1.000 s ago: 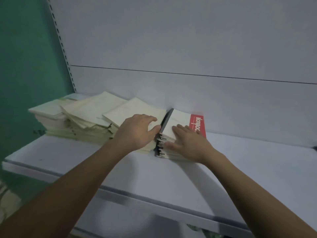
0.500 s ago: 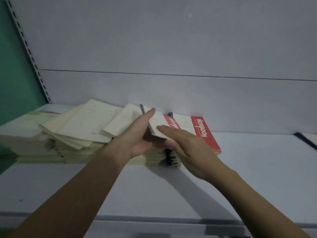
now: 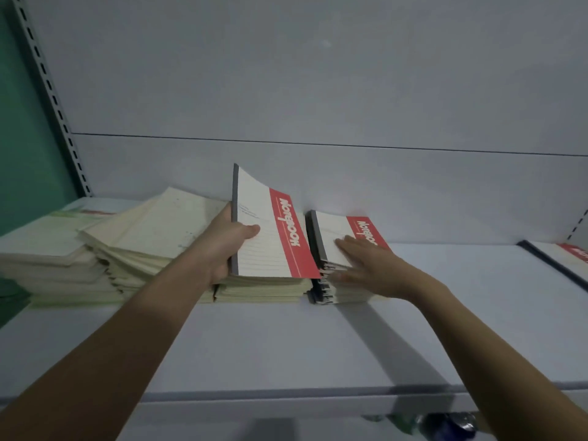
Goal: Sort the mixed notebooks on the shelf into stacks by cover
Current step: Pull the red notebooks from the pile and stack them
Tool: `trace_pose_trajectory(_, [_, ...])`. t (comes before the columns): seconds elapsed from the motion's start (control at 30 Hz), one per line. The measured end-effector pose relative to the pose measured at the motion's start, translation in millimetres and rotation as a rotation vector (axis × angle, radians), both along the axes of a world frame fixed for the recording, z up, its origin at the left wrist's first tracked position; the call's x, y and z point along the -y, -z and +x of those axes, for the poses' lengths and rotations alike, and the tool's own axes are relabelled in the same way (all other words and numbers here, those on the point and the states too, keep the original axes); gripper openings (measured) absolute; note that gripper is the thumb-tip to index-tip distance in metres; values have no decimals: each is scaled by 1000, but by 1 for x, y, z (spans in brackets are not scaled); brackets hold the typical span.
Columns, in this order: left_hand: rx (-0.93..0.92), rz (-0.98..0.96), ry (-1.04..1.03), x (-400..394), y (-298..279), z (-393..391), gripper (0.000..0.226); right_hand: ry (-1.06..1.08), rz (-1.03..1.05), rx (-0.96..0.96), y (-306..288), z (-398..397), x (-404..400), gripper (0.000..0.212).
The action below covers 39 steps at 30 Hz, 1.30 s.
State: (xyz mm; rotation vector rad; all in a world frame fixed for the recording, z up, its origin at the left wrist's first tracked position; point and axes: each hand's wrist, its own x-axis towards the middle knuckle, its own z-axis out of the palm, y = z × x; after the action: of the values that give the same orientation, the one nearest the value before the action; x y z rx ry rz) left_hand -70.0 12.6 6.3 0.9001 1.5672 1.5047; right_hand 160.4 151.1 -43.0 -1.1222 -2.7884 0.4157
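Note:
My left hand (image 3: 227, 246) grips a white notebook with a red band and grey spine (image 3: 270, 230), lifted and tilted above the cream pile; the thumb lies on its cover, the fingers are behind it. Just right of it stands a short stack of the same red-banded notebooks (image 3: 353, 230) with dark spiral bindings. My right hand (image 3: 369, 265) rests flat on top of that stack, fingers straight. To the left, messy piles of cream-covered notebooks (image 3: 152, 237) spread along the shelf, with a greenish-covered pile (image 3: 47, 237) at the far left.
The grey shelf board (image 3: 286, 345) has bare room in front of the stacks and to their right. Another red-banded notebook (image 3: 560, 259) lies at the right edge. The back panel (image 3: 318, 90) stands directly behind the stacks. A green wall (image 3: 19, 138) is at left.
My left hand has lifted the top red-banded notebook off the right stack and carried it left and up. My right hand has let go of it and settled flat on the stack.

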Motion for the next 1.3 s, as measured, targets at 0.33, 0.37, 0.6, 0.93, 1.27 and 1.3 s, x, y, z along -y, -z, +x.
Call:
trace_pose_trajectory(0.33, [66,16,37,5,2,8,44,-19,-88,-728,-25,-12,33,35])
trace_pose_trajectory(0.37, [101,23,39,4,3,13,38,-64,-74,-708,-26,-20,45,38])
trace_pose_trajectory(0.6, [209,32,-10,4,13,19,34,-360,-31,-318,-5,-47,85,60])
trace_pose_trajectory(0.93, [126,43,-43,25,14,4,45,78,58,-32,9,-8,29,78])
trace_pose_trajectory(1.27, [127,98,4,36,15,12,28,185,61,-700,-17,-8,70,37])
trace_pose_trajectory(1.3, [133,113,15,36,14,16,24,164,83,-744,-20,-13,84,38])
